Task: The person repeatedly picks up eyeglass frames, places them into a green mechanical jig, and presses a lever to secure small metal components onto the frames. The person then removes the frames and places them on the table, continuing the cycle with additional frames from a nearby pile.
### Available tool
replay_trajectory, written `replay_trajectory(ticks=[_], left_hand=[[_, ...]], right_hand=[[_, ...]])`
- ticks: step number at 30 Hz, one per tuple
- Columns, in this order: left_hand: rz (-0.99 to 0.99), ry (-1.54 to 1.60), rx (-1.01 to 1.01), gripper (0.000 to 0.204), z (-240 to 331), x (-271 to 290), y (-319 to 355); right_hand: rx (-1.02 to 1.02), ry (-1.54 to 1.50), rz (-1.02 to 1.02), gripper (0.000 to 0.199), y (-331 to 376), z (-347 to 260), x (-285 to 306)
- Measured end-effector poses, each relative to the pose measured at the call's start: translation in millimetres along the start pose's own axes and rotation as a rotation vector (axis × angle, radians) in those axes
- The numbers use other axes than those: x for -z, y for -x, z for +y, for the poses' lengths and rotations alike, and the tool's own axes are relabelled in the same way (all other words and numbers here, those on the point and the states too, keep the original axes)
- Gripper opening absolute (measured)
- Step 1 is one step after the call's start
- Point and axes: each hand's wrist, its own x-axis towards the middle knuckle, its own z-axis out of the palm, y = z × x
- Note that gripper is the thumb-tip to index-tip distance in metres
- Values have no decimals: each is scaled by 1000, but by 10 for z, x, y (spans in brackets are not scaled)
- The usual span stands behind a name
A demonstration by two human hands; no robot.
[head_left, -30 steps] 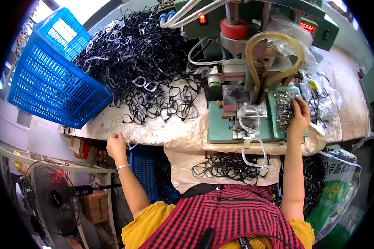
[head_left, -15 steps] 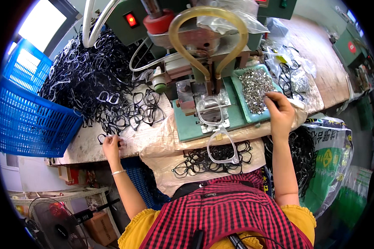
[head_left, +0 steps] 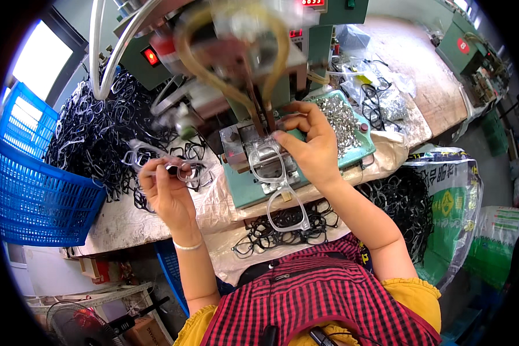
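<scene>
A clear eyeglass frame (head_left: pixel 289 209) sits at the green machine base (head_left: pixel 245 190), one rim under the two upright metal prongs (head_left: pixel 263 109) and the other hanging toward me. My right hand (head_left: pixel 314 147) is at those prongs, thumb and fingers pinched by the top of the frame; whatever they pinch is too small to make out. On the left, my left hand (head_left: pixel 170 196) is closed on another clear eyeglass frame (head_left: pixel 139 154), held over the table, with a small dark thing between its fingers. Beside my right hand, a teal tray (head_left: pixel 360 151) carries many small shiny metal bits.
A large heap of black eyeglass frames (head_left: pixel 98 132) covers the table's left, beside blue baskets (head_left: pixel 46 196). More dark frames (head_left: pixel 259 236) lie on the sheet before me. A sack (head_left: pixel 444 219) stands at right; a fan (head_left: pixel 78 326) is lower left.
My right hand has moved left from the tray of metal bits to the prongs. The left hand has risen from the table's edge, a clear eyeglass frame now showing in it. The view has shifted.
</scene>
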Motion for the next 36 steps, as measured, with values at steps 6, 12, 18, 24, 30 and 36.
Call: replay_trajectory(ticks=[6, 12, 18, 24, 30, 36], left_hand=[[-183, -487, -351, 16, 308, -699, -216], [-559, -698, -419, 13, 255, -726, 190], [-831, -746, -594, 25, 51, -795, 201], [-810, -729, -563, 23, 12, -785, 201], [-783, -840, -563, 28, 41, -742, 370], [-280, -1236, -541, 35, 253, 197, 849]], right_hand=[[-71, -146, 14, 51, 95, -274, -194], [51, 259, -181, 33, 84, -346, 214], [265, 1271, 99, 22, -67, 512, 1147], [530, 1125, 20, 13, -70, 529, 1010], [547, 1223, -155, 16, -413, 561, 1017], [-21, 265, 425, 11, -21, 630, 1431]])
